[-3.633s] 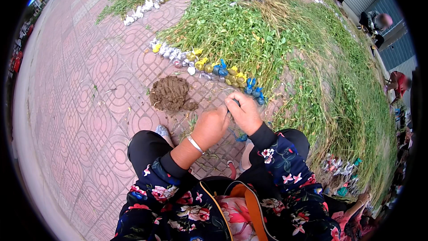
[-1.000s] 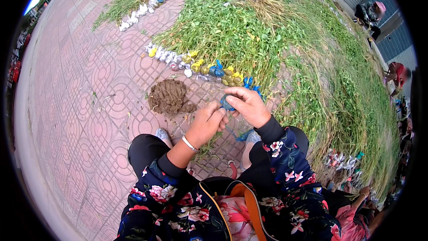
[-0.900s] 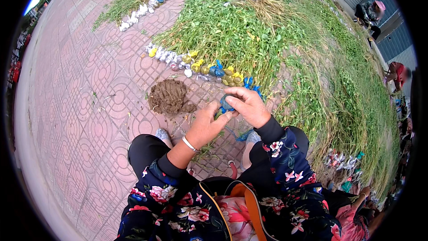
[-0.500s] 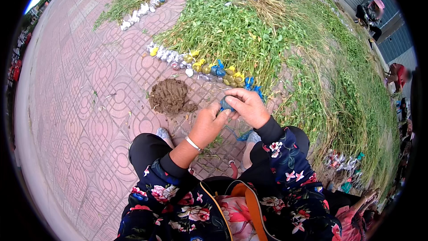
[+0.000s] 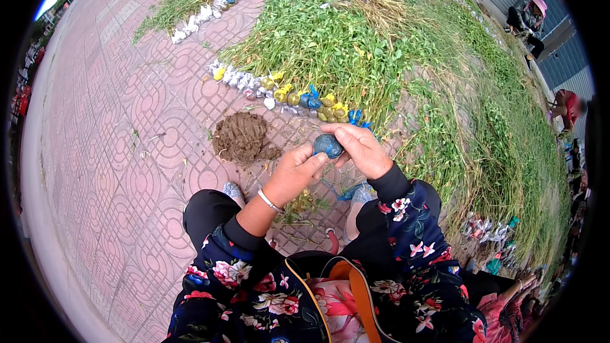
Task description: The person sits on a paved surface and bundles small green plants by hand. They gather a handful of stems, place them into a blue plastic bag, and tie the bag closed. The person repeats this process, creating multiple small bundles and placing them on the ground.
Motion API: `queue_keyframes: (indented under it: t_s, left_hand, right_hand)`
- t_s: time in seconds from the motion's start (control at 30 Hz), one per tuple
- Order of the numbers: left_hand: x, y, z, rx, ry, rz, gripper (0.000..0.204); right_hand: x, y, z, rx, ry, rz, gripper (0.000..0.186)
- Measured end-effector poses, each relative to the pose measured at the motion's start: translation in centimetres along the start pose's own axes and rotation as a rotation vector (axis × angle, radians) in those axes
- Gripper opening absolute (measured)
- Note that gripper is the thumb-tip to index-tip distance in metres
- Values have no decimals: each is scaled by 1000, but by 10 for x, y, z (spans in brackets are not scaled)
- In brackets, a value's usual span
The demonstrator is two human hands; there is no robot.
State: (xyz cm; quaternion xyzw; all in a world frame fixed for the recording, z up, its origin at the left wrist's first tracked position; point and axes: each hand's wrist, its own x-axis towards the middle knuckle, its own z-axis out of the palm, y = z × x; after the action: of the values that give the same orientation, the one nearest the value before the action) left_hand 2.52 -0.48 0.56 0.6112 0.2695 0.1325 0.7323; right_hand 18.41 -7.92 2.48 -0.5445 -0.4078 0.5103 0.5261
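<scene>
Between my hands is a round, dark clump wrapped in thin blue plastic [image 5: 328, 146], about the size of a small ball. My left hand [image 5: 293, 170] pinches its near left side between thumb and fingers. Curled over the far right side is my right hand [image 5: 363, 152], its fingers partly hidden behind the wrapped clump. Green leaves and stems [image 5: 305, 204] show below my left hand, between my knees; whether they join the clump I cannot tell. Just left of my hands, a heap of wet brown mud [image 5: 241, 138] sits on the paving.
Ahead lies a broad pile of green plants [image 5: 318, 38], edged by a row of root balls in white, yellow and blue plastic [image 5: 279, 94]. A smaller plant bundle [image 5: 184, 5] is at far left. Blue plastic [image 5: 347, 194] lies by my right shoe. Other people sit along the right.
The blue-wrapped clump has turned and shows more of its rounded surface. My right hand has shifted slightly right, its thumb off the front; more leaves show below my left hand.
</scene>
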Motion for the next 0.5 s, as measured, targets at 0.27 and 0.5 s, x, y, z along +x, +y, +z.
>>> queue_keyframes:
  t_s: [0.27, 0.5]
  left_hand:
    - [-3, 4, -3, -128, -144, -157, 24]
    - [-6, 9, -5, -535, -299, -107, 35]
  right_hand:
    - [-2, -5, 3, -139, -113, 15, 28]
    - [-1, -7, 1, -124, -80, 11, 25]
